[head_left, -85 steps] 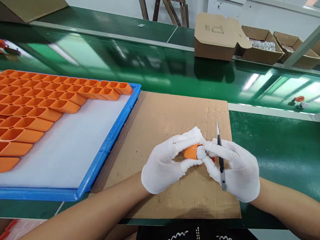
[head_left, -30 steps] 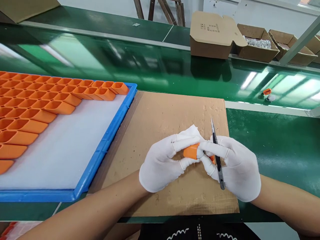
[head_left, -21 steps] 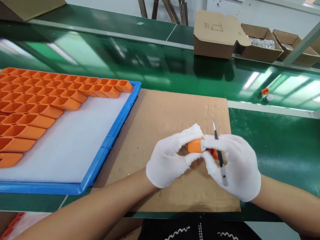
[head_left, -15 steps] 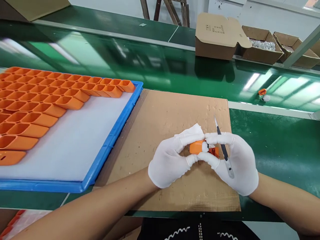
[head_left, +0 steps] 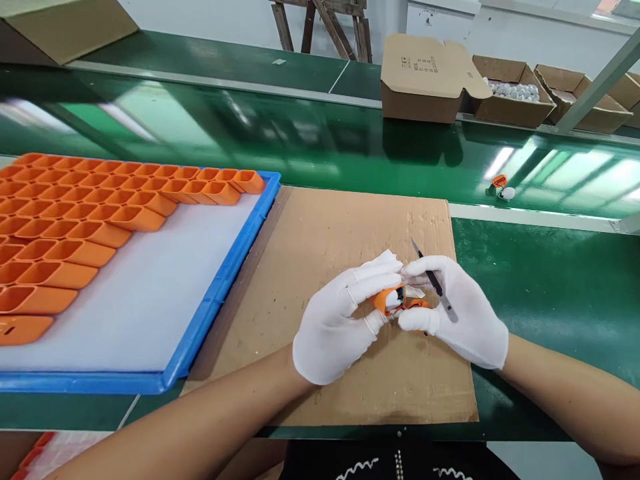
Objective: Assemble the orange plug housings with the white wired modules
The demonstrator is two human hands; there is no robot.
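My left hand [head_left: 333, 327], in a white glove, is closed around an orange plastic housing [head_left: 381, 301]. White and black parts show at the housing's open right end. My right hand [head_left: 467, 317], also gloved, carries dark tweezers [head_left: 433, 280] that lie across its fingers, points up and to the left. Between its thumb and fingers, beside the housing's open end, is a smaller orange piece [head_left: 418, 304] with a bit of clear or white material. Whether the right fingers grip this piece is partly hidden. Both hands are above a cardboard sheet [head_left: 350, 220].
On the left, a blue-rimmed tray [head_left: 220, 293] bears rows of hollow orange housings [head_left: 90, 233]. Across the green surface lies a small orange-and-white part [head_left: 503, 188]. Cardboard boxes [head_left: 423, 80] stand at the back, one box [head_left: 515, 110] holding white pieces.
The housing has turned and tilted in my left hand, so its dark inner part now shows. My right fingers have spread somewhat, and the tweezers have shifted left. The view has moved slightly.
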